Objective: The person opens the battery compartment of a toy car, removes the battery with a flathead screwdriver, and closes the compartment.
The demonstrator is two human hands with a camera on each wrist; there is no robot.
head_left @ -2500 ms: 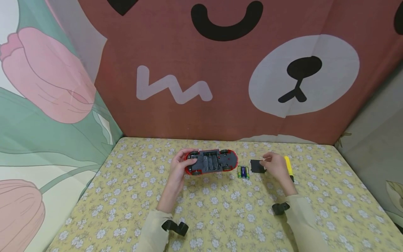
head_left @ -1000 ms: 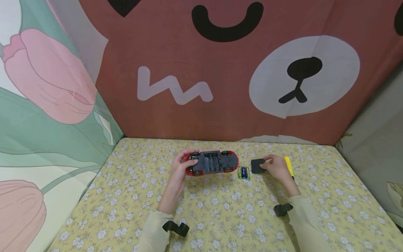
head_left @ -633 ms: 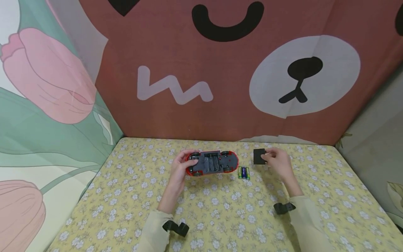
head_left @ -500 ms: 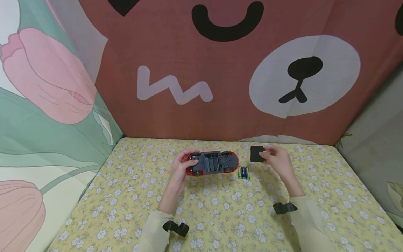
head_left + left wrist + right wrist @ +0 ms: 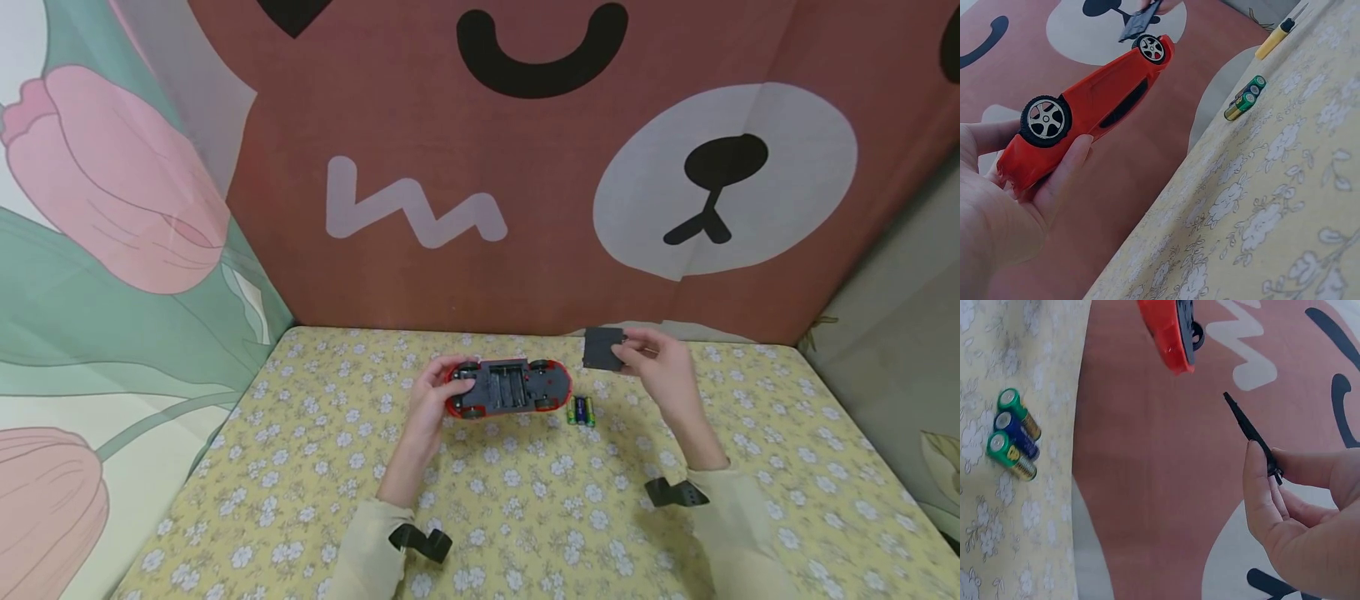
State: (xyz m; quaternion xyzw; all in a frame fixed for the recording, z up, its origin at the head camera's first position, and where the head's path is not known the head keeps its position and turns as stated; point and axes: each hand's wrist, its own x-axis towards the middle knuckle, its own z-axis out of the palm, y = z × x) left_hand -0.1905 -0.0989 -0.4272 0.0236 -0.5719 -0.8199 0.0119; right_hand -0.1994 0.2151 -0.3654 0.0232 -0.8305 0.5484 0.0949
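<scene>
My left hand (image 5: 435,400) grips one end of a red toy car (image 5: 551,396), thumb on its dark underside. The car is held belly up above the table, and its bare battery compartment (image 5: 508,386) faces me. In the left wrist view its red side and two wheels show. My right hand (image 5: 663,371) pinches a thin black battery cover (image 5: 598,348) by its edge, raised just right of the car. Edge-on, the cover (image 5: 1247,428) appears as a thin strip in the right wrist view. Three batteries (image 5: 581,411), two green and one blue, lie side by side on the table below.
A yellow tool with a black end (image 5: 1272,40) lies on the table beyond the batteries; in the head view my right hand hides it. A flowered cloth (image 5: 510,517) covers the table. A printed curtain (image 5: 420,283) hangs behind its far edge.
My right hand has picked the battery cover up off the table and carried it up and leftward toward the car. The left hand and car have barely shifted; the batteries lie where they were.
</scene>
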